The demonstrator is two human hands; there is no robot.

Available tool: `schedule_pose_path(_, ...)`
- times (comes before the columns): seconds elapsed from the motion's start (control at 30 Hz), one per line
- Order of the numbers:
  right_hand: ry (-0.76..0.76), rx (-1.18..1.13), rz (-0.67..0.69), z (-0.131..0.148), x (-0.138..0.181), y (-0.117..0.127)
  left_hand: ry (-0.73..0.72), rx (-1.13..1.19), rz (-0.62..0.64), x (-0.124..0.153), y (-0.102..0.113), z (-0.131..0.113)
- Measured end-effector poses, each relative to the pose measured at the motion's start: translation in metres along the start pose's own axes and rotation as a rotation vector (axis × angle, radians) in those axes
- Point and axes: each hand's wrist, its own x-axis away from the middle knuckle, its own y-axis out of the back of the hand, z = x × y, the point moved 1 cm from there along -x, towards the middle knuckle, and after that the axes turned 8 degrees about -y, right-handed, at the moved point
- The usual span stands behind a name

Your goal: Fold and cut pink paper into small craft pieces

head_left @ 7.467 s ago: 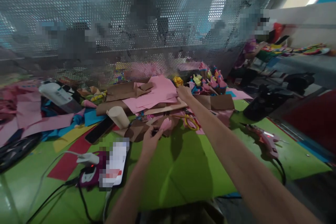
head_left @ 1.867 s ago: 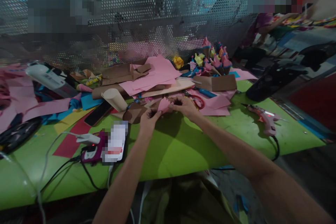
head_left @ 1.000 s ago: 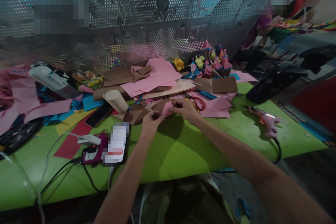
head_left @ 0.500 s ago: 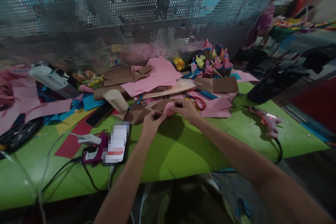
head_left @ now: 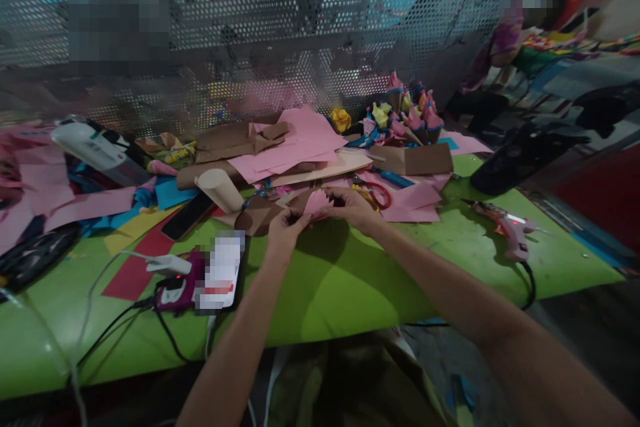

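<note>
A small folded piece of pink paper (head_left: 316,203) with a jagged edge is held up between both hands over the green table (head_left: 320,293). My left hand (head_left: 287,225) pinches its lower left side, thumb in front. My right hand (head_left: 353,208) has its fingers closed at the paper's right edge; the fingertips are partly hidden. Just behind the hands lie brown paper pieces (head_left: 263,215) and red-handled scissors (head_left: 379,195). Farther back rests a stack of pink sheets (head_left: 305,140).
A pink glue gun (head_left: 515,240) lies at the right, near a dark cylindrical object (head_left: 505,163). Finished paper cones (head_left: 417,117) stand at the back. A phone (head_left: 220,273), a purple power strip (head_left: 183,283) and cables lie at the left. Behind is a perforated metal screen (head_left: 280,20).
The pink paper has turned and spread a little, showing more of its jagged edge. My left hand has shifted slightly left; both hands still hold the paper.
</note>
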Motion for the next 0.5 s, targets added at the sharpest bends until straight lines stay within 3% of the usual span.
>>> schedule_pose_path(0.27, -0.036, 0.04, -0.018, -0.0029, -0.0004, -0.001, 0.002, -0.011, 0.047, 0.0005, -0.0013, 0.0001)
schedule_pose_path(0.5, -0.008, 0.059, 0.002, 0.0005, 0.0006, 0.0014, -0.012, -0.004, -0.01, -0.0029, 0.001, 0.0031)
